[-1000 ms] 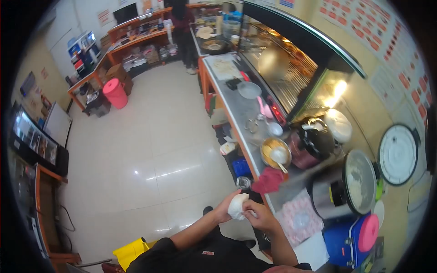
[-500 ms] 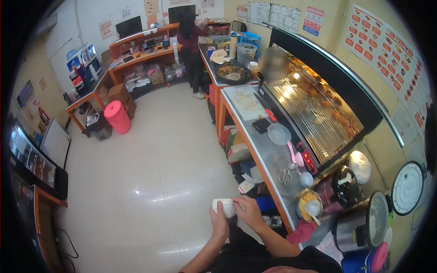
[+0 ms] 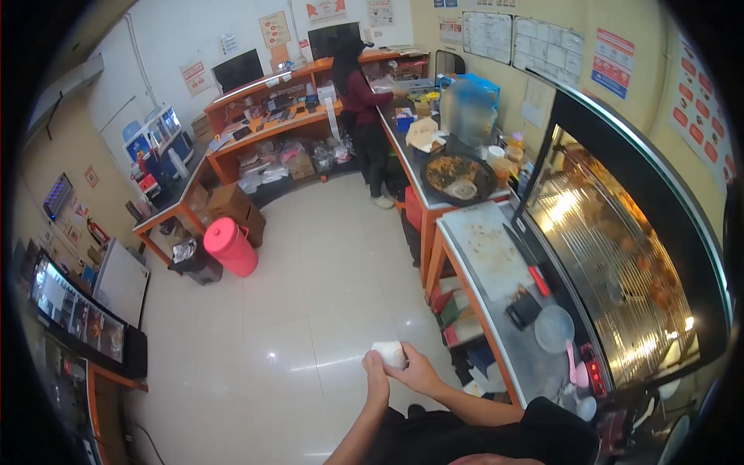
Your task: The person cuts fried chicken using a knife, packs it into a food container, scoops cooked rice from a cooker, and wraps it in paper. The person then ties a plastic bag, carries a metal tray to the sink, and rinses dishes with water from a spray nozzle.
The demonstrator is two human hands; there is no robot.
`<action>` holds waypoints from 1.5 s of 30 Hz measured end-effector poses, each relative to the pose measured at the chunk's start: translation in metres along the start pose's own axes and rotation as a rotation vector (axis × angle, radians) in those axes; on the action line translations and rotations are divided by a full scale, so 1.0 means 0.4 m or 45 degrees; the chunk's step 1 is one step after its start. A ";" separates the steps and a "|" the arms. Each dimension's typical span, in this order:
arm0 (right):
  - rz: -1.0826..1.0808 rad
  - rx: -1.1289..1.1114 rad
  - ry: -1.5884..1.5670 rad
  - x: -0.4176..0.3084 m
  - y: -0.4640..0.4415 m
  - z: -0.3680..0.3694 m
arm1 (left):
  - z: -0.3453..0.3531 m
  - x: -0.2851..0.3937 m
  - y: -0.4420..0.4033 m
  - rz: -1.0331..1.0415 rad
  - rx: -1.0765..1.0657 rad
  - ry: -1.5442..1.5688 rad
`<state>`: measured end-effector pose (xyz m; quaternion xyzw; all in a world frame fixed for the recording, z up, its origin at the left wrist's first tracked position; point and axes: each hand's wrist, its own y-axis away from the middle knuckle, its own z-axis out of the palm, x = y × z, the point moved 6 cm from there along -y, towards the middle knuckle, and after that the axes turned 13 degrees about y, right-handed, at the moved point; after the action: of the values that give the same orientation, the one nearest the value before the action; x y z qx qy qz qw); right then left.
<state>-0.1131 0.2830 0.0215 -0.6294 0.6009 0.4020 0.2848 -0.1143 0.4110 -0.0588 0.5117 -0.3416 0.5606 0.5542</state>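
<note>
A small white wrapped bundle point(image 3: 390, 353), rounded and with a creased surface, is held in front of my body over the floor. What is inside it does not show. My left hand point(image 3: 377, 375) closes on its left side with the thumb up. On the right side, my right hand point(image 3: 418, 373) also grips it, its fingers partly hidden behind the bundle. To my right stands a metal-topped counter point(image 3: 500, 329) with a clear round bowl point(image 3: 554, 328), a black box-like item point(image 3: 524, 311) and a red-handled knife point(image 3: 538, 279).
A lit glass food warmer point(image 3: 620, 263) lines the right wall. Farther along are a white cutting board point(image 3: 484, 248) and a large black pan of food point(image 3: 457, 178). A co-worker point(image 3: 364, 116) stands at the back counter. A pink bin point(image 3: 231, 246) sits on the tiled floor at left.
My view has swung to the right and forward along the counter. My right hand has gone from pinching the bundle's edge to wrapping round its side. The co-worker's arm has come down.
</note>
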 end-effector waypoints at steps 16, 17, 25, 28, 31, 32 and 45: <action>0.514 0.215 -1.738 0.461 -1.229 -0.201 | -0.379 0.208 -1.160 -0.161 0.377 0.666; 0.394 0.335 -1.628 0.472 -1.322 -0.282 | -0.378 0.239 -1.232 -0.156 0.421 0.671; 0.175 1.069 -0.186 0.522 -1.978 -0.963 | -0.224 0.196 -1.750 -0.163 0.379 0.586; 0.280 1.041 0.522 0.571 -2.229 -1.109 | -0.194 0.084 -1.873 -0.249 0.500 0.500; 0.220 0.688 0.639 0.625 -2.445 -1.145 | -0.206 -0.061 -1.920 -0.403 0.678 0.517; 0.261 0.620 0.814 0.693 -2.523 -1.141 | -0.199 -0.084 -1.936 -0.438 0.737 0.535; 0.272 0.921 0.562 0.481 -2.511 -1.571 | -0.191 -0.276 -2.119 -0.839 0.497 -0.142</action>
<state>0.9710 -0.2314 0.0565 -0.4945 0.8111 0.0487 0.3084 0.6784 0.5828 -0.3388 0.7197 -0.0753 0.3783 0.5773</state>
